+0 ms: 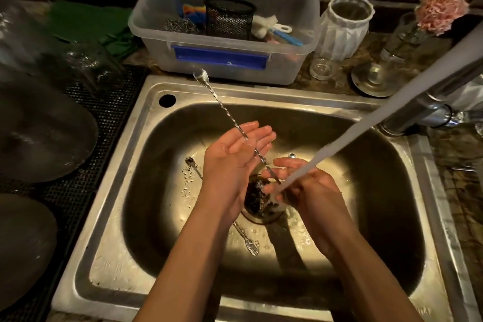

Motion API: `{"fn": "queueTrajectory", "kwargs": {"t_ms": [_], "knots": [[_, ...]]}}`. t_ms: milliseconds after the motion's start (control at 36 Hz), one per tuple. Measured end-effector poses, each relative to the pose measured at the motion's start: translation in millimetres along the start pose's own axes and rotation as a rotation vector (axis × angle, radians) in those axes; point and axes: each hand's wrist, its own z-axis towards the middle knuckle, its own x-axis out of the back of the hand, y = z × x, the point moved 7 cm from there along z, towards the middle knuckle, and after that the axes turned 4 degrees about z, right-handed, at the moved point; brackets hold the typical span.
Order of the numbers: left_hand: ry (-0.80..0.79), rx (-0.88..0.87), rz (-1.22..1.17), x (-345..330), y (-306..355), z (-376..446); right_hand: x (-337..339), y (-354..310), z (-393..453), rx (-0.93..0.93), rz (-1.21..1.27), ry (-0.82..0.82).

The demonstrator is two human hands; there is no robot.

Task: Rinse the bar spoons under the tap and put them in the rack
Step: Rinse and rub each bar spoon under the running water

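Left hand [235, 149] flat, fingers spread under a bar spoon [227, 123]; right hand [300, 185] pinches its lower end, hidden in tap water [366, 125]; second spoon [245, 238] partly hidden in sink [146, 117].

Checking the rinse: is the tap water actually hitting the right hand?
Touching. The head view shows the water stream ending on the right hand at its fingers.

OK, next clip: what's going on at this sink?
A person is rinsing a long twisted bar spoon over the steel sink. The right hand holds its lower end under the running water, while the open left hand supports the shaft. Another bar spoon lies in the basin near the drain, not yet picked up.
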Motion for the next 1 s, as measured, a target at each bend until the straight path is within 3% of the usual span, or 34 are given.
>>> {"fn": "queueTrajectory", "kwargs": {"t_ms": [472,1000], "knots": [[0.156,-0.160,0.117,21,17,1,-25,6,-1,-0.077,0.107,-0.122],[0.180,-0.032,0.057,19,-11,-16,2,7,-13,-0.129,0.124,-0.131]]}}
